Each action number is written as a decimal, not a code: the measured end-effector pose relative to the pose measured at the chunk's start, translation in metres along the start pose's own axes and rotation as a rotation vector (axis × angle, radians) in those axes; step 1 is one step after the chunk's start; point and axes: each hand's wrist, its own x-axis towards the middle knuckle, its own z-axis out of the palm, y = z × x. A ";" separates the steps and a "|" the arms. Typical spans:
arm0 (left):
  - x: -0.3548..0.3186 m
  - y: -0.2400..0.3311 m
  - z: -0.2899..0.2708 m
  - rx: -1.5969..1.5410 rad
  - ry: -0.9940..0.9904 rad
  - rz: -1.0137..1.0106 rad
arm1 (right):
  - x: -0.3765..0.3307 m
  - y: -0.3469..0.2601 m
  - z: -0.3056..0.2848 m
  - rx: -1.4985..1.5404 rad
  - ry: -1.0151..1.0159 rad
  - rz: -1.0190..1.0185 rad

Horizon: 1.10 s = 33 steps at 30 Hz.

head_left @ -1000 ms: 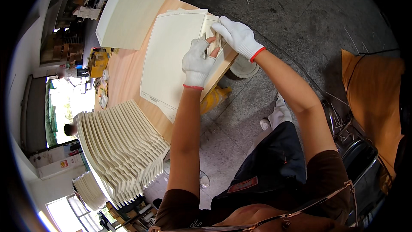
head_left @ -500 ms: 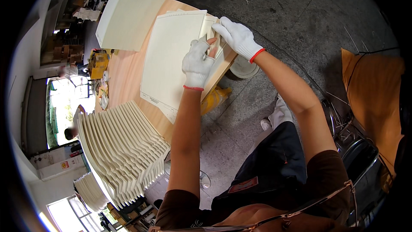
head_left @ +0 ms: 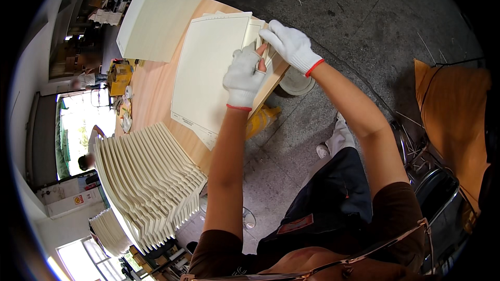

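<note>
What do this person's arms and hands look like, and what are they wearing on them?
The left hand and right hand wear white knitted gloves with red edging at the wrists. The left glove leaves the thumb and a finger partly uncovered. Short, dark brown sleeves end above the elbows, leaving both forearms bare.

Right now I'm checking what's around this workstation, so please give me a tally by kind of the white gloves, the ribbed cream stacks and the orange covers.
White gloves: 2
Ribbed cream stacks: 2
Orange cover: 1
Total: 5
</note>
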 end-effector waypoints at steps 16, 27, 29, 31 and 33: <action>-0.192 0.034 -0.015 -1.283 0.426 -1.006 | -0.049 -0.060 0.035 1.170 -0.351 0.504; -0.248 0.038 -0.052 -1.861 0.414 -1.211 | -0.107 0.006 -0.092 0.867 -0.390 0.564; -0.248 0.059 -0.065 -1.680 0.418 -1.218 | -0.123 0.012 -0.098 0.835 -0.343 0.573; -0.257 0.073 -0.091 -1.440 0.372 -1.153 | -0.130 0.004 -0.101 0.860 -0.373 0.551; -0.263 0.097 -0.145 -1.296 0.397 -1.145 | -0.133 -0.017 -0.093 0.874 -0.403 0.526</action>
